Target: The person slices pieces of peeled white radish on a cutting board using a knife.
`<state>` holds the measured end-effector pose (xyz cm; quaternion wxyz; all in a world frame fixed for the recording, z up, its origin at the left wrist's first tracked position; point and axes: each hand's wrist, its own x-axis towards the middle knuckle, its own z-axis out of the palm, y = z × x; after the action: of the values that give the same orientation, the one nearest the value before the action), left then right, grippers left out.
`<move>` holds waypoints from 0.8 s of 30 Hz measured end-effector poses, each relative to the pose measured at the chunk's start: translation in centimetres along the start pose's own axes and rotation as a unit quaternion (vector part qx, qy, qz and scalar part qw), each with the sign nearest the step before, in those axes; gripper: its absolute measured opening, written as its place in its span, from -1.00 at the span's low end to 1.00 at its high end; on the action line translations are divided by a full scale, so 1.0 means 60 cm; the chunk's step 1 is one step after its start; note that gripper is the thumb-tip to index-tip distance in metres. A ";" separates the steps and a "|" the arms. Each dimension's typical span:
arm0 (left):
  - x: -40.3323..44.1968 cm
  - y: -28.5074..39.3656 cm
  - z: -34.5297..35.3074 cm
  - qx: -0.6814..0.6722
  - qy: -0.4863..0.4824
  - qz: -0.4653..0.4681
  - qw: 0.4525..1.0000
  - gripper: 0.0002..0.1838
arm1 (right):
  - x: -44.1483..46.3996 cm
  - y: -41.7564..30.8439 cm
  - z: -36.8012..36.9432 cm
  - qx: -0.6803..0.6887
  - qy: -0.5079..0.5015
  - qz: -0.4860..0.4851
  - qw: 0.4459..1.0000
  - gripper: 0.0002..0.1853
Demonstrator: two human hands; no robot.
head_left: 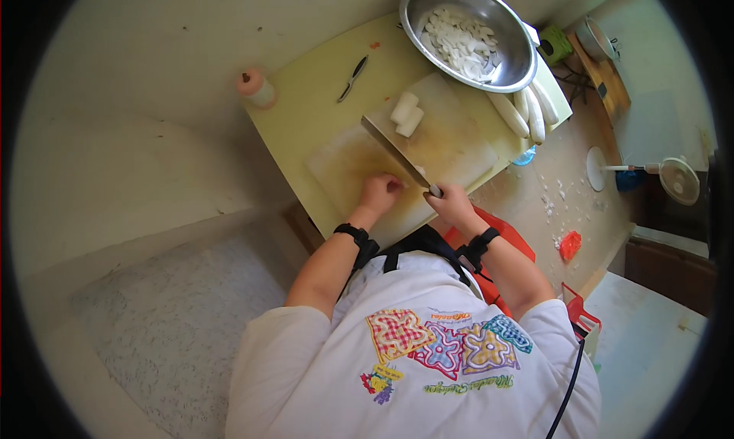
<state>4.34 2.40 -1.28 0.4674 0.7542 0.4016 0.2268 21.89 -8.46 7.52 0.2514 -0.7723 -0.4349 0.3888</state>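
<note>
My right hand point(453, 204) is wrapped round the handle of a kitchen knife point(395, 152), its broad blade pointing away and to the left over the white cutting board point(336, 158). Close by on the left, my left hand point(378, 195) is curled at the near part of the board; whatever its fingers may hold is hidden. Beyond the blade lie short white peeled root pieces point(407, 115). A tiny white bit sits by the blade near the handle.
A steel bowl point(413, 26) of white slices point(459, 43) stands at the far right of the table, with several long peeled roots point(527, 112) beside it. A peeler or small knife point(352, 79) and a pink-capped bottle point(257, 88) are at left. White scraps and a red bag point(569, 246) lie on the floor.
</note>
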 end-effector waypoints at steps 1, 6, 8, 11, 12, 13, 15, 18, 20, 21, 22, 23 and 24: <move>-0.007 -0.004 -0.006 0.003 0.002 0.001 1.000 -0.91 | -0.004 -0.003 -0.004 0.002 0.000 -0.003 1.000 -0.67; -0.059 -0.037 -0.072 -0.048 0.133 -0.136 0.981 -0.86 | -0.053 -0.042 -0.038 0.059 -0.063 0.104 0.991 -0.50; -0.085 -0.038 -0.106 -0.046 0.130 -0.140 0.981 -0.86 | -0.063 -0.014 -0.029 0.023 -0.063 0.077 0.995 -0.48; -0.118 -0.046 -0.141 -0.056 0.132 -0.149 0.978 -0.85 | -0.078 0.014 -0.015 -0.009 -0.063 0.038 0.997 -0.45; -0.127 -0.050 -0.149 -0.070 0.133 -0.158 0.976 -0.86 | -0.080 0.018 -0.013 -0.007 -0.065 0.031 0.997 -0.44; -0.134 -0.057 -0.154 -0.068 0.135 -0.155 0.976 -0.86 | -0.080 0.020 -0.013 -0.006 -0.063 0.026 0.998 -0.44; -0.147 -0.068 -0.157 -0.104 0.141 -0.179 0.968 -0.85 | -0.081 0.018 -0.017 -0.015 -0.069 0.057 0.996 -0.42; -0.156 -0.066 -0.150 -0.131 0.151 -0.174 0.964 -0.84 | -0.071 0.034 -0.021 0.022 -0.062 0.089 0.994 -0.41; -0.154 -0.042 -0.148 -0.132 0.131 -0.188 0.964 -0.86 | -0.067 0.045 -0.031 0.014 -0.062 0.094 0.994 -0.41; -0.148 -0.029 -0.148 -0.131 0.116 -0.206 0.963 -0.88 | -0.064 0.049 -0.038 0.005 -0.067 0.098 0.993 -0.40; -0.140 -0.027 -0.144 -0.132 0.119 -0.202 0.963 -0.88 | -0.060 0.052 -0.046 0.004 -0.064 0.094 0.993 -0.40; -0.133 -0.027 -0.137 -0.143 0.118 -0.195 0.963 -0.87 | -0.060 0.055 -0.053 -0.002 -0.048 0.074 0.996 -0.45; -0.131 -0.028 -0.130 -0.153 0.117 -0.191 0.962 -0.87 | -0.061 0.058 -0.058 -0.007 -0.033 0.056 0.998 -0.49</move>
<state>-6.44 0.45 1.08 0.5621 0.5511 0.5503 0.2785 25.22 -13.54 8.35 0.2091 -0.7838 -0.4022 0.4245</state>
